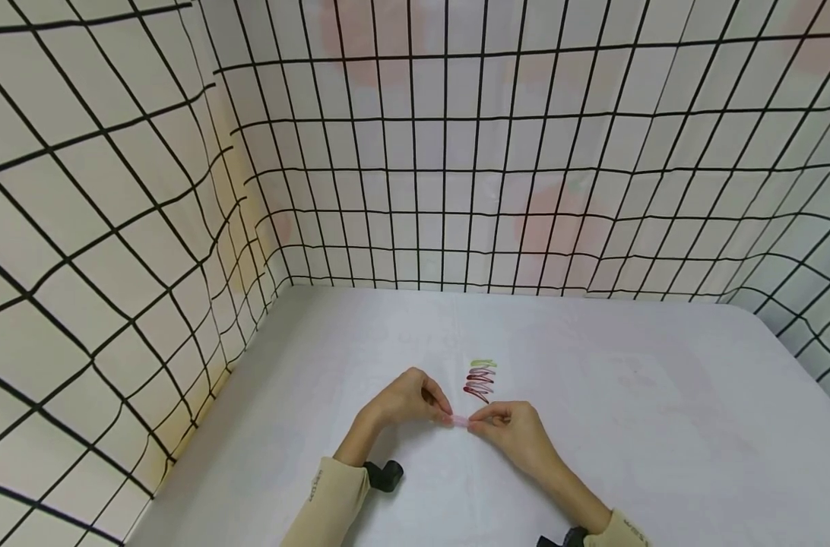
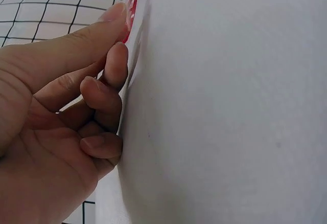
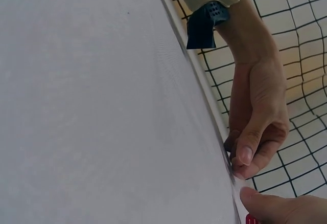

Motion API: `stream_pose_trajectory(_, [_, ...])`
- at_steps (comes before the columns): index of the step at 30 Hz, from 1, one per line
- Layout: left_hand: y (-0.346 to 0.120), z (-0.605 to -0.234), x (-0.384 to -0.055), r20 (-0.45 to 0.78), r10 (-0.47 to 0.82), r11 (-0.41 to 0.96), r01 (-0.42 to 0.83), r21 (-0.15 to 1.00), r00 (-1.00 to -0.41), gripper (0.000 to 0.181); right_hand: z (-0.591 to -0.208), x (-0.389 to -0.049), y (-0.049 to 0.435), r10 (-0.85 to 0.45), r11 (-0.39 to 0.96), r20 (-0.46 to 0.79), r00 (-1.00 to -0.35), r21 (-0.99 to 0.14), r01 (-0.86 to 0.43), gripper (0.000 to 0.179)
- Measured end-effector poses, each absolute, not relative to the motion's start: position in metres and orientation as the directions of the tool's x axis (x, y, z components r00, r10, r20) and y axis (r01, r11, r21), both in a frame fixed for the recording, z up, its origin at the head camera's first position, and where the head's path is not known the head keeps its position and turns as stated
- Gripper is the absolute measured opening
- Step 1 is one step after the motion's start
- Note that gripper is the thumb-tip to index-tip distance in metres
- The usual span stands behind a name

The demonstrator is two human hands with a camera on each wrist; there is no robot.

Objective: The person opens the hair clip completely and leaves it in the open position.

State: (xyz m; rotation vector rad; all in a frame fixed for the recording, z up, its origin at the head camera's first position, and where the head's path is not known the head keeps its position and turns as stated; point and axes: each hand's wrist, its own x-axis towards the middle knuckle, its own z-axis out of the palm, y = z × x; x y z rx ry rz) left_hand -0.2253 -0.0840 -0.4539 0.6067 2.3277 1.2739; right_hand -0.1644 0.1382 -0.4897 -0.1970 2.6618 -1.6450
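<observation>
A short pale pink strip (image 1: 460, 421) stretches between both hands, low over the white table. My left hand (image 1: 408, 399) pinches its left end between thumb and fingers, and my right hand (image 1: 517, 433) pinches the right end. In the left wrist view, the left hand (image 2: 61, 91) has its other fingers curled near the table surface. Just beyond the hands lies a zigzag of thin coloured lines (image 1: 480, 378), green at the far end, then pink and dark red. Whether these are loose strands or drawn marks, I cannot tell. The right wrist view shows only part of the right hand (image 3: 286, 208).
A white-covered table (image 1: 627, 418) spreads around the hands. Black wire grid (image 1: 442, 167) stands along its back, left and right sides, with pale cloth behind. Dark wrist cameras (image 1: 385, 476) sit at both beige sleeves (image 1: 326, 501).
</observation>
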Motion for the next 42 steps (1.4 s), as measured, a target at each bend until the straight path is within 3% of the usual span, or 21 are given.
stream_pose_trajectory(7, [-0.082, -0.456, -0.225, -0.104, 0.585, 0.454, 0.219, 0.864, -0.804, 0.010, -0.486, -0.165, 0.139, -0.096, 0.393, 0.003, -0.995, -0.918, -0.041, 0.006])
stream_pose_trajectory(15, [-0.080, -0.457, -0.225, -0.074, 0.580, 0.442, 0.236, 0.865, -0.811, 0.002, -0.485, -0.167, 0.141, -0.097, 0.380, 0.019, -0.995, -0.924, -0.054, 0.008])
stream_pose_trajectory(29, [-0.081, -0.453, -0.225, -0.113, 0.521, 0.406, 0.129, 0.905, -0.846, 0.008, -0.495, -0.170, 0.147, -0.118, 0.334, 0.235, -0.965, -0.906, -0.262, 0.005])
stream_pose_trajectory(42, [-0.076, -0.453, -0.227, 0.109, 0.518, 0.325, 0.313, 0.892, -0.849, 0.011, -0.489, -0.166, 0.147, -0.090, 0.260, 0.054, -0.994, -0.963, -0.076, 0.012])
